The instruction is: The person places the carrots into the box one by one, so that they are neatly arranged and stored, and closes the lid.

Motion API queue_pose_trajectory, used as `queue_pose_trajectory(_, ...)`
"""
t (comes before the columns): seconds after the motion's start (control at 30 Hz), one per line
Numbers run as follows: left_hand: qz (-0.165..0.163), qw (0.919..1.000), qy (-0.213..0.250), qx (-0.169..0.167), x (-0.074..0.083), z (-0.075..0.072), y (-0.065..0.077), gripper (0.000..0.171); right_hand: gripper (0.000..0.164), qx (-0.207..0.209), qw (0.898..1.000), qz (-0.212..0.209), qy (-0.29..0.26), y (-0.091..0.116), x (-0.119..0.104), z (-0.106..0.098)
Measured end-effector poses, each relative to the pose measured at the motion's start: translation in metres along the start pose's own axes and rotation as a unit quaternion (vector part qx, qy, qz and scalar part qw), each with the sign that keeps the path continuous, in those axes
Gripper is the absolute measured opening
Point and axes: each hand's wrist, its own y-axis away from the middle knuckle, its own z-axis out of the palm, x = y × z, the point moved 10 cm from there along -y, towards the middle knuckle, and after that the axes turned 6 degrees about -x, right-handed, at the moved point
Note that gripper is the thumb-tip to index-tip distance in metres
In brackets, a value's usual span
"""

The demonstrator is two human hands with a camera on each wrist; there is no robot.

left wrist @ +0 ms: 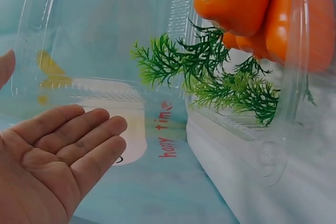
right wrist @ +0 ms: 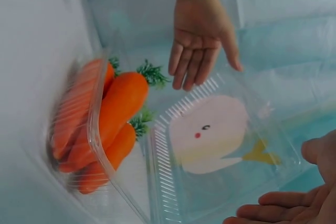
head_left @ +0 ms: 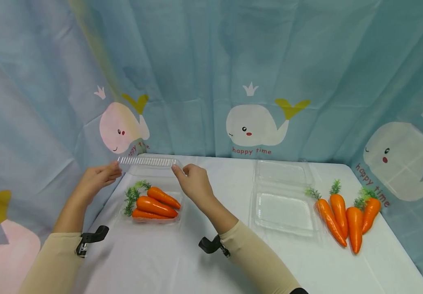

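Observation:
On the left of the table a clear hinged plastic box (head_left: 179,220) holds orange carrots (head_left: 156,206) with feathery green tops (left wrist: 205,66). Its ribbed lid (head_left: 149,162) stands raised at the back. My left hand (head_left: 99,179) is at the lid's left side, palm facing in; in the left wrist view its fingers (left wrist: 94,145) lie nearly straight, the thumb apart. At the opposite side is my right hand (head_left: 196,181), its thumb by the lid's corner. The right wrist view shows its fingers (right wrist: 283,208) extended, with the lid between both hands.
A second clear box (head_left: 284,212) lies with its lid (head_left: 281,171) folded back, right of centre. Several more carrots (head_left: 354,228) lie beside it on the white tablecloth (head_left: 182,261). A blue curtain (head_left: 196,73) printed with whales hangs behind and at the sides.

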Motion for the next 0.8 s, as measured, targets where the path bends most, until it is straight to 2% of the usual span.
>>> queue_pose_trajectory(0.2,-0.003,0.9996,0.023,-0.012,-0.001,0.002,0.002,0.073,0.051,0.017,1.0,-0.01,-0.015,-0.002,0.0,-0.003)
queue_pose_trajectory(0.37,-0.011,0.9996,0.008,-0.023,0.003,0.008,0.006,0.075,0.047,0.024,0.999,-0.006,-0.025,-0.004,0.005,-0.006)
queue_pose_trajectory(0.47,-0.016,0.9994,0.003,-0.031,0.003,0.015,0.006,0.076,0.047,0.025,0.999,0.002,-0.029,-0.005,0.009,-0.008)
queue_pose_trajectory(0.57,-0.013,0.999,0.018,-0.04,0.001,0.02,0.005,0.071,0.05,0.024,0.999,0.006,-0.033,-0.006,0.013,-0.008)
queue_pose_trajectory(0.8,-0.01,0.9982,0.027,-0.052,-0.005,0.03,0.005,0.069,0.054,0.014,0.999,-0.002,-0.044,-0.011,0.027,-0.005)
